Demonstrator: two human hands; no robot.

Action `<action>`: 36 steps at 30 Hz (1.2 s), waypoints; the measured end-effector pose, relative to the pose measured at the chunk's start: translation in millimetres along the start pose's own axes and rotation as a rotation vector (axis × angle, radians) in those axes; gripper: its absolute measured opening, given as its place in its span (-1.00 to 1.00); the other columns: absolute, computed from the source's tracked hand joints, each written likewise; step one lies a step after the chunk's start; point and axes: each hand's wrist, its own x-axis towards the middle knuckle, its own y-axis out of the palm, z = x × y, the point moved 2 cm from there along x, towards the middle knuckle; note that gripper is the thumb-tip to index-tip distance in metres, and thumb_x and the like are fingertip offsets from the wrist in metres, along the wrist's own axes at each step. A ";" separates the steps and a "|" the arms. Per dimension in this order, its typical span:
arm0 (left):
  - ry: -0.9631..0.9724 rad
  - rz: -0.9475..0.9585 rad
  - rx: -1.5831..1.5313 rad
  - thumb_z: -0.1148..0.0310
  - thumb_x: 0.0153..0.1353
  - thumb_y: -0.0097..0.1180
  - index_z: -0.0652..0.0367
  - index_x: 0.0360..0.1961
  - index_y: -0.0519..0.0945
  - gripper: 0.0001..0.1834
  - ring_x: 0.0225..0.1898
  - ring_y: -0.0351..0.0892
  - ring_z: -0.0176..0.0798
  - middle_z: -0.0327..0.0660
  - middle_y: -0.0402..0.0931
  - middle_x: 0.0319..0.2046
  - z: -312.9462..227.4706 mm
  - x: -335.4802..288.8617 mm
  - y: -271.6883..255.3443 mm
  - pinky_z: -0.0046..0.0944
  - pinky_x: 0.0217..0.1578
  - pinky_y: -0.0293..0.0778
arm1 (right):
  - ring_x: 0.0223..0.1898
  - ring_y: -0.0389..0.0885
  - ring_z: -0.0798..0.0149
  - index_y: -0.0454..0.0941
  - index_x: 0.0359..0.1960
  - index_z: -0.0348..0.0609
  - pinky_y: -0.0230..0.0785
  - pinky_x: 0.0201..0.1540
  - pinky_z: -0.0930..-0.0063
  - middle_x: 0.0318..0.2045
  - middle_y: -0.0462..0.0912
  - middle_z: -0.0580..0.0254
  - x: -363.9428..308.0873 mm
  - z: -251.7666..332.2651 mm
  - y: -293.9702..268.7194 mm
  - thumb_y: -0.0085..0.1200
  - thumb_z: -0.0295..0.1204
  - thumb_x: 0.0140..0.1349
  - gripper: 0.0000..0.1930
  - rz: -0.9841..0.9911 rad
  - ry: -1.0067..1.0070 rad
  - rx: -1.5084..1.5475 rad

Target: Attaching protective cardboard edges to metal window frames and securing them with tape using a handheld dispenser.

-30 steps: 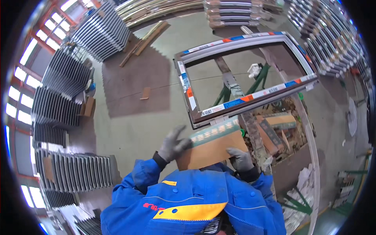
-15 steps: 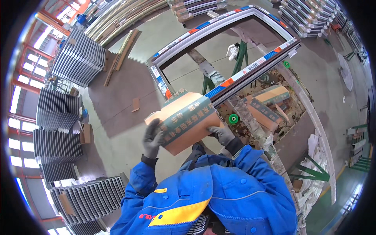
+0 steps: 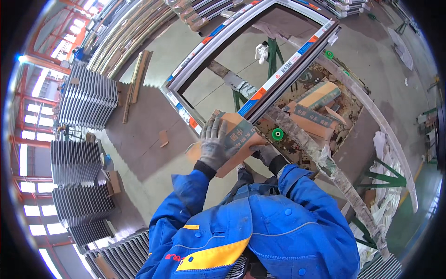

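A piece of brown cardboard (image 3: 238,136) with a dark green printed band is in front of my body, bent round the near corner of a rectangular window frame (image 3: 278,80). My left hand (image 3: 214,142), in a grey glove, lies flat on the cardboard's upper left part with its fingers stretched out. At the right edge, my gloved right hand (image 3: 264,153) grips the cardboard, its thumb side toward the sheet. The frame is wrapped in orange, blue and white protective film, and its near corner is hidden under the cardboard.
A padded work stand beam (image 3: 297,139) with a green wheel (image 3: 277,134) supports the frame. More folded cardboard (image 3: 312,118) lies on a worn board to the right. Stacked profiles (image 3: 88,100) stand on the left. A cardboard scrap (image 3: 163,138) lies on the floor.
My left hand has moved from gripping the cardboard's left edge to lying flat on its face. The cardboard has been bent down round the frame's corner. The view has turned slightly.
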 end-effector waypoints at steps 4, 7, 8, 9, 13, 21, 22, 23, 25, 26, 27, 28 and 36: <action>0.019 0.067 0.007 -0.18 0.06 0.34 0.33 0.51 0.13 0.16 0.52 0.03 0.33 0.25 0.12 0.48 4.4 11.8 30.9 0.30 0.51 -0.13 | -0.26 0.73 0.23 0.65 -0.09 -0.28 0.64 -0.19 0.35 -0.16 0.73 0.14 3.8 -3.5 19.4 0.27 -0.45 0.31 -0.80 -0.172 0.013 -0.059; 0.045 0.041 -0.009 -0.17 0.05 0.36 0.34 0.52 0.08 0.20 0.53 0.02 0.35 0.27 0.10 0.48 0.4 9.6 41.3 0.35 0.51 -0.15 | -0.24 0.66 0.30 0.62 0.03 -0.25 0.52 -0.21 0.45 -0.13 0.71 0.23 -3.0 -4.0 34.5 0.28 -0.41 0.30 -0.69 -0.261 0.051 -0.244; 0.050 0.067 0.037 -0.15 0.05 0.35 0.33 0.53 0.07 0.19 0.53 0.01 0.36 0.27 0.10 0.48 -0.3 8.1 44.4 0.36 0.51 -0.15 | -0.16 0.66 0.30 0.55 0.15 -0.22 0.50 -0.15 0.38 -0.08 0.69 0.22 -7.6 -5.0 44.8 0.29 -0.36 0.29 -0.58 -0.172 -0.073 -0.212; 0.053 0.091 0.081 -0.14 0.05 0.35 0.33 0.53 0.06 0.19 0.53 0.00 0.37 0.28 0.09 0.48 -0.7 7.8 47.7 0.36 0.51 -0.16 | -0.07 0.65 0.30 0.47 0.27 -0.20 0.49 -0.08 0.32 -0.02 0.67 0.20 -13.7 -0.4 55.9 0.30 -0.30 0.28 -0.46 -0.085 -0.198 -0.184; 0.065 0.052 0.083 -0.04 0.02 0.37 0.32 0.53 0.06 0.17 0.53 -0.03 0.41 0.28 0.07 0.48 -1.2 4.3 47.3 0.41 0.50 -0.16 | 0.02 0.61 0.34 0.43 0.32 -0.09 0.49 0.03 0.42 0.07 0.64 0.27 -49.2 43.0 111.6 0.19 -0.24 0.41 -0.50 -0.058 -0.104 0.131; 0.161 0.125 -0.256 0.04 0.01 0.42 0.31 0.49 0.16 0.10 0.46 0.15 0.31 0.23 0.19 0.43 21.0 25.6 29.6 0.27 0.45 0.06 | -0.04 0.63 0.36 0.43 0.28 -0.09 0.55 -0.02 0.36 -0.03 0.62 0.31 6.9 11.4 111.7 0.28 -0.09 0.35 -0.42 -0.215 -0.359 0.269; 0.172 0.118 -0.220 0.02 0.01 0.43 0.31 0.48 0.19 0.10 0.45 0.18 0.29 0.22 0.22 0.42 26.2 29.6 28.4 0.22 0.44 0.10 | -0.05 0.64 0.36 0.45 0.25 -0.08 0.56 -0.01 0.34 -0.04 0.63 0.33 8.3 7.9 113.8 0.29 -0.07 0.34 -0.43 -0.235 -0.360 0.298; 0.175 0.118 -0.235 0.02 0.01 0.43 0.31 0.48 0.19 0.10 0.45 0.18 0.29 0.22 0.22 0.42 32.9 31.3 29.8 0.22 0.44 0.10 | -0.05 0.64 0.36 0.45 0.25 -0.08 0.56 -0.01 0.34 -0.04 0.63 0.33 11.8 4.8 114.7 0.29 -0.07 0.34 -0.43 -0.249 -0.362 0.290; 0.219 0.153 -0.226 0.02 0.05 0.41 0.40 0.47 0.16 0.10 0.46 0.17 0.32 0.26 0.21 0.42 36.0 36.8 33.8 0.23 0.44 0.08 | 0.16 0.56 0.28 0.34 0.37 -0.10 0.42 0.24 0.32 0.18 0.57 0.22 28.2 -13.0 96.8 0.33 -0.08 0.32 -0.31 -0.188 -0.287 0.325; 0.238 0.155 -0.221 0.01 0.08 0.39 0.41 0.47 0.14 0.09 0.46 0.16 0.30 0.27 0.20 0.43 33.3 37.9 36.4 0.23 0.44 0.08 | 0.17 0.55 0.26 0.35 0.35 -0.07 0.41 0.26 0.29 0.16 0.57 0.23 36.6 -22.6 83.5 0.30 -0.06 0.33 -0.33 -0.108 -0.262 0.349; 0.245 0.157 -0.237 0.01 0.08 0.39 0.41 0.47 0.14 0.09 0.46 0.16 0.30 0.27 0.20 0.43 34.0 38.5 37.2 0.23 0.44 0.08 | 0.17 0.55 0.26 0.35 0.35 -0.07 0.41 0.26 0.29 0.16 0.57 0.23 37.2 -23.1 82.9 0.30 -0.06 0.33 -0.33 -0.125 -0.267 0.345; 0.242 0.151 -0.232 0.02 0.08 0.39 0.39 0.47 0.17 0.07 0.46 0.18 0.28 0.24 0.21 0.43 34.0 39.3 37.9 0.22 0.44 0.08 | 0.17 0.56 0.25 0.35 0.34 -0.08 0.41 0.26 0.27 0.16 0.57 0.24 38.8 -23.5 84.5 0.30 -0.07 0.33 -0.34 -0.044 -0.277 0.417; 0.233 0.086 -0.220 0.03 0.17 0.32 0.42 0.44 0.20 -0.03 0.40 0.26 0.31 0.30 0.27 0.36 33.8 48.1 37.2 0.22 0.40 0.16 | 0.28 0.51 0.18 0.40 0.39 -0.09 0.38 0.30 0.17 0.24 0.55 0.25 17.9 12.4 27.7 0.27 -0.11 0.36 -0.36 -0.034 -0.083 0.018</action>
